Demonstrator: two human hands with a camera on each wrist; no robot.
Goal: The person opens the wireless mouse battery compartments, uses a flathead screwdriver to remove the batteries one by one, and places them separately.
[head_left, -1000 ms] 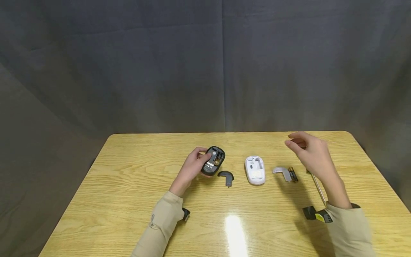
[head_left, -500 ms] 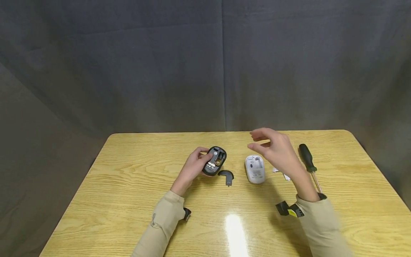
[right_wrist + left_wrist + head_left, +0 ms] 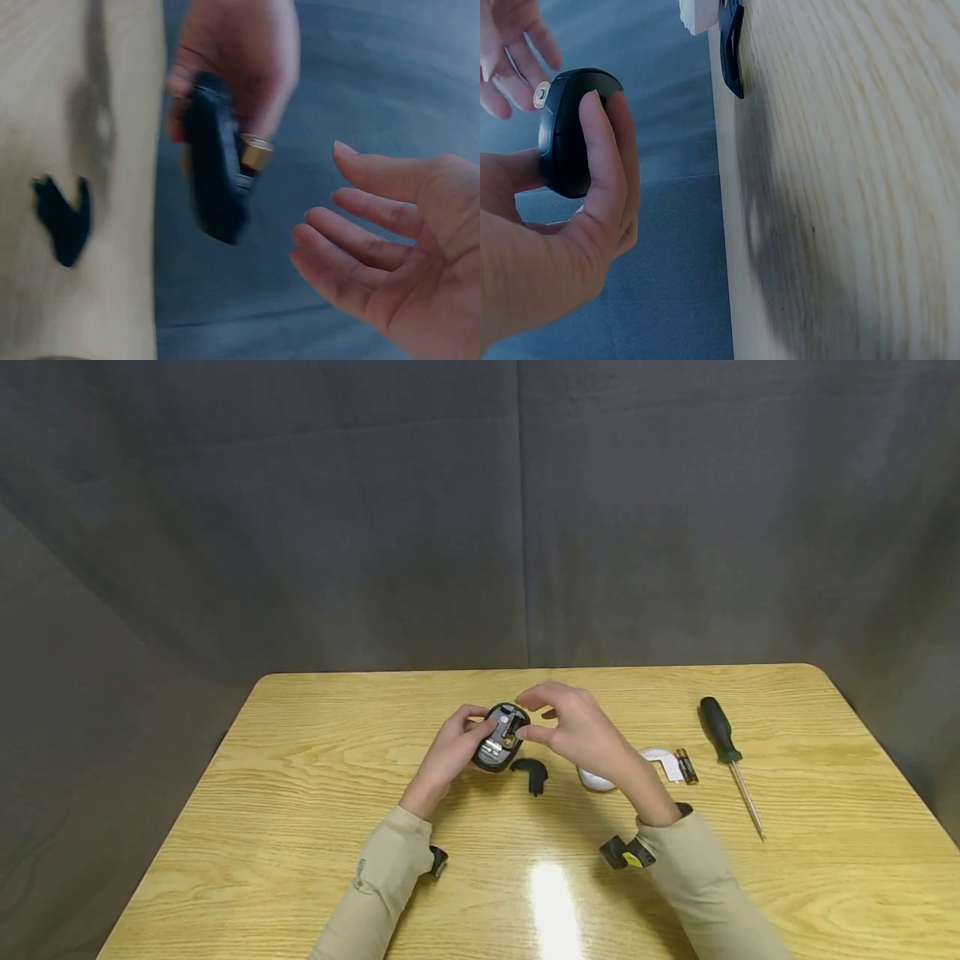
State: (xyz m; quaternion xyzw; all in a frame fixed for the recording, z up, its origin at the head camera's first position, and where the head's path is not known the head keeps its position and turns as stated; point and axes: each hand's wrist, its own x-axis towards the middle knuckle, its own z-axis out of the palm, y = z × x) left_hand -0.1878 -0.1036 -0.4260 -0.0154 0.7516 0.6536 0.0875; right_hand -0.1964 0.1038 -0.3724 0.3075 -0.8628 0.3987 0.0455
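My left hand [image 3: 455, 748] grips a black mouse [image 3: 501, 737] turned underside up, just above the table. Its battery bay lies uncovered, and a battery [image 3: 255, 152] sticks out of it. My right hand [image 3: 564, 727] hovers just right of the mouse with fingers spread and relaxed, holding nothing; the right wrist view shows a gap between its fingers [image 3: 352, 240] and the black mouse [image 3: 214, 180]. The left wrist view shows my left fingers wrapped round the black mouse [image 3: 574, 135]. The black battery cover [image 3: 531, 771] lies on the table below the mouse.
A white mouse [image 3: 596, 779] lies mostly hidden behind my right wrist. To its right lie a white cover [image 3: 663, 760], a loose battery [image 3: 686, 766] and a green-handled screwdriver [image 3: 722, 732]. The wooden table [image 3: 300, 827] ends at a grey curtain.
My right hand has swept left from the table's right side, past the white mouse, to the black mouse. The screwdriver came into full view. My left hand kept holding the mouse.
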